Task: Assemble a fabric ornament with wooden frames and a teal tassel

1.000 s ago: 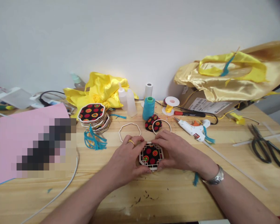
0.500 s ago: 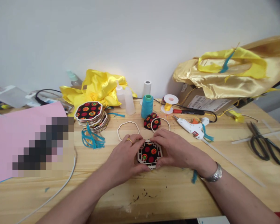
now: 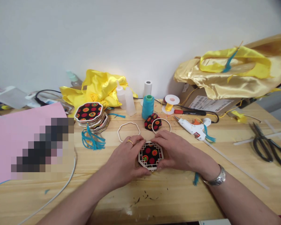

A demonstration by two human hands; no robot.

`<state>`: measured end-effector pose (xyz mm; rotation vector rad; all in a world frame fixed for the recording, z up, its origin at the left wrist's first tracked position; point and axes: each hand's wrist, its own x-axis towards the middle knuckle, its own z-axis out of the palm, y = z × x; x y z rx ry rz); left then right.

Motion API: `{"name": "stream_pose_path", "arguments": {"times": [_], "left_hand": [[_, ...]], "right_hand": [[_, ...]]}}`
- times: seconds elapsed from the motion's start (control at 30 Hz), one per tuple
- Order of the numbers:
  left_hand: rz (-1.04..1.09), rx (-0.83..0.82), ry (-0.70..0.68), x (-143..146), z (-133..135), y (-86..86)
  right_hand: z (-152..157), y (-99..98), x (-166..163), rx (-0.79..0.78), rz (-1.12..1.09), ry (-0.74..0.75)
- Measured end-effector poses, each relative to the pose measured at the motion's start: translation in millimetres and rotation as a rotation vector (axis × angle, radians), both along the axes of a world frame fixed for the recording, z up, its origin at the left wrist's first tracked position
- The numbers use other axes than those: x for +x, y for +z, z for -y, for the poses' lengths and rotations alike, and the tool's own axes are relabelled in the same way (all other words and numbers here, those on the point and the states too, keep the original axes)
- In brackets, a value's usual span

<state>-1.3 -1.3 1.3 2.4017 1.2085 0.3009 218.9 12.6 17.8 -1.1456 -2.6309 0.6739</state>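
Between my two hands is a pale wooden lattice frame [image 3: 140, 157] backed with black fabric that has red and yellow flower prints. My left hand [image 3: 125, 156] grips its left edge, with thumb at the near side and fingers at the far side. On the opposite edge my right hand [image 3: 175, 150] holds it the same way. Just beyond my fingers lie a thin scalloped wooden outline [image 3: 118, 132], a wooden ring [image 3: 170, 125] and a black printed fabric piece [image 3: 150, 122] partly under the ring. My fingers cover parts of the frame's sides.
A stack of fabric-covered frames [image 3: 89, 112] stands at left, with teal tassels [image 3: 92, 140] before it. Behind are a teal thread spool [image 3: 147, 107] and squeeze bottles [image 3: 130, 104]. A white glue gun [image 3: 189, 127] and black scissors [image 3: 263, 147] lie at right. Pink sheet [image 3: 25, 125] at far left.
The view has shifted very slightly. Both hands keep the same hold on the lattice frame, with no clear movement of it on the table.
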Motion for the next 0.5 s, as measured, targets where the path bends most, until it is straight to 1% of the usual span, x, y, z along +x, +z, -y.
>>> {"name": "stream_pose_path", "arguments": {"times": [0.27, 0.4, 0.47, 0.5], "left_hand": [[-0.029, 0.0, 0.0, 1.3, 0.5, 1.0], [-0.035, -0.001, 0.003, 0.7, 0.8, 1.4], [-0.037, 0.002, 0.001, 0.4, 0.7, 1.0], [-0.04, 0.007, 0.004, 0.2, 0.6, 0.7]], "right_hand": [[-0.9, -2.2, -1.6, -0.013, -0.004, 0.009], [-0.2, 1.0, 1.6, -0.026, -0.036, 0.01], [-0.3, 5.9, 6.7, -0.003, -0.087, -0.031], [-0.6, 9.4, 10.2, 0.024, -0.123, -0.079]]}}
